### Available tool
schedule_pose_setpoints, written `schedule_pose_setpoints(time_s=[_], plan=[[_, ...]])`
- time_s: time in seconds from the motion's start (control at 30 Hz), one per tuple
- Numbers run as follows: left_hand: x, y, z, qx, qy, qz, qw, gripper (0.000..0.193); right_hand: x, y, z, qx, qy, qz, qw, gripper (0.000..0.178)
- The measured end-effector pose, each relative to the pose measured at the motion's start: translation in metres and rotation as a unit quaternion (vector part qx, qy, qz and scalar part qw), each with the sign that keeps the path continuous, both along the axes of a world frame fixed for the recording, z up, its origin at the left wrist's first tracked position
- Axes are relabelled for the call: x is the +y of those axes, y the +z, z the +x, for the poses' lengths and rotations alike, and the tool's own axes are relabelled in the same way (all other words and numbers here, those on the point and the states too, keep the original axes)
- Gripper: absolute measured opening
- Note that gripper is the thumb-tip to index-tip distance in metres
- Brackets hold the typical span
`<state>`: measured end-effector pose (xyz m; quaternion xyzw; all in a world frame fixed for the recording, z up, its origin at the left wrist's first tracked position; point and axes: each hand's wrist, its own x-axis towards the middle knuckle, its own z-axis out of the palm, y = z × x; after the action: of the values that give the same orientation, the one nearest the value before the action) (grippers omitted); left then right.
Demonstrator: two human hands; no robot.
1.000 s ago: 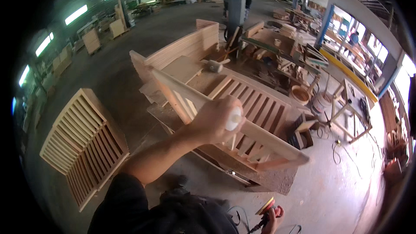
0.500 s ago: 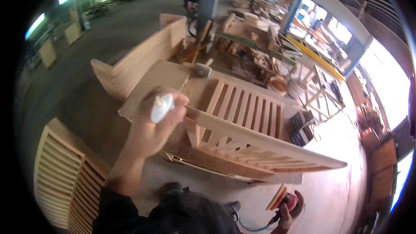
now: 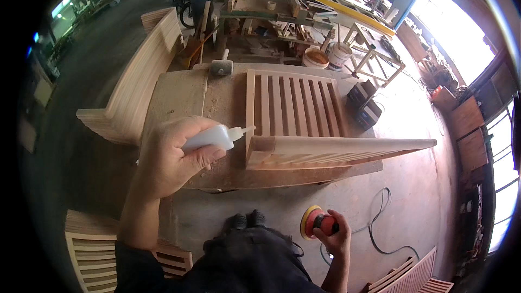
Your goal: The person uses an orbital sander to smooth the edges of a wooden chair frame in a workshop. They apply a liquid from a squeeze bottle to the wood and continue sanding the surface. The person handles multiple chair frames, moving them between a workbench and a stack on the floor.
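Observation:
My left hand [image 3: 172, 154] is closed around a small white squeeze bottle [image 3: 213, 138]. The bottle lies almost level, its thin nozzle pointing right, close to the corner of a slatted wooden frame [image 3: 275, 103]. One long rail [image 3: 347, 147] of that frame faces me and reaches past the right end of the workbench [image 3: 230, 172] under it. Lower right, off the bench, my right hand [image 3: 337, 233] grips a red orbital sander [image 3: 319, 222] with a yellow pad turned to the left. Whether the nozzle touches the wood, I cannot tell.
A mallet [image 3: 221, 68] lies at the bench's far edge. To its left stands a curved wooden bench piece [image 3: 142, 70]. A dark box [image 3: 362, 106] sits right of the frame. Buckets [image 3: 316, 58] stand beyond. A hose [image 3: 374, 233] curls on the floor; slatted pieces [image 3: 89, 260] stand lower left.
The bottle has tipped from facing me to pointing right, beside the frame's corner. The sander, still in my right hand, has come left and up in the picture. My view has also turned.

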<state>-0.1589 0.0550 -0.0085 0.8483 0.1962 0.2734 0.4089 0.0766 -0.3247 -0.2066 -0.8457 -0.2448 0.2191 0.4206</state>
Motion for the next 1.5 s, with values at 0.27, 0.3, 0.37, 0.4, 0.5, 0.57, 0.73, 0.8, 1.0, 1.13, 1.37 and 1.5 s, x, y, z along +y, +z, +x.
schedule_pose_setpoints(time_s=[0.27, 0.3, 0.37, 0.4, 0.5, 0.57, 0.73, 0.8, 1.0, 1.13, 1.37, 1.5], plan=[[-0.005, 0.019, 0.022, 0.005, -0.002, 0.022, 1.0, 0.028, 0.006, -0.038, -0.011, -0.046, 0.034, 0.007, 0.998, 0.072], [-0.006, 0.022, 0.024, 0.015, -0.003, 0.029, 0.999, 0.027, 0.007, -0.04, -0.011, -0.051, 0.035, 0.008, 0.998, 0.072], [-0.006, 0.026, 0.025, 0.026, -0.013, 0.042, 0.999, 0.027, 0.007, -0.043, -0.011, -0.055, 0.04, 0.007, 0.998, 0.071], [-0.006, 0.027, 0.025, 0.03, -0.017, 0.048, 0.998, 0.027, 0.008, -0.044, -0.01, -0.054, 0.044, 0.006, 0.998, 0.071], [-0.005, 0.026, 0.029, 0.022, -0.019, 0.087, 0.996, 0.026, 0.009, -0.048, -0.005, -0.057, 0.056, -0.005, 0.997, 0.071], [-0.007, 0.03, 0.03, 0.034, -0.014, 0.087, 0.995, 0.025, 0.011, -0.049, -0.003, -0.054, 0.06, -0.013, 0.997, 0.07], [-0.012, 0.037, 0.034, 0.057, -0.001, 0.082, 0.995, 0.021, 0.016, -0.046, 0.002, -0.041, 0.062, -0.018, 0.997, 0.067], [-0.012, 0.04, 0.034, 0.064, -0.004, 0.084, 0.994, 0.02, 0.018, -0.045, 0.003, -0.042, 0.065, -0.023, 0.997, 0.067], [-0.015, 0.052, 0.038, 0.093, -0.009, 0.112, 0.989, 0.017, 0.022, -0.046, 0.006, -0.047, 0.09, -0.029, 0.994, 0.068], [-0.017, 0.061, 0.042, 0.125, -0.012, 0.123, 0.984, 0.018, 0.022, -0.048, 0.006, -0.045, 0.096, -0.033, 0.994, 0.07], [-0.016, 0.068, 0.045, 0.162, -0.014, 0.18, 0.97, 0.018, 0.023, -0.053, 0.008, -0.047, 0.091, -0.026, 0.994, 0.066], [-0.018, 0.077, 0.05, 0.188, -0.017, 0.209, 0.96, 0.019, 0.022, -0.055, 0.01, -0.042, 0.089, -0.026, 0.995, 0.066]])
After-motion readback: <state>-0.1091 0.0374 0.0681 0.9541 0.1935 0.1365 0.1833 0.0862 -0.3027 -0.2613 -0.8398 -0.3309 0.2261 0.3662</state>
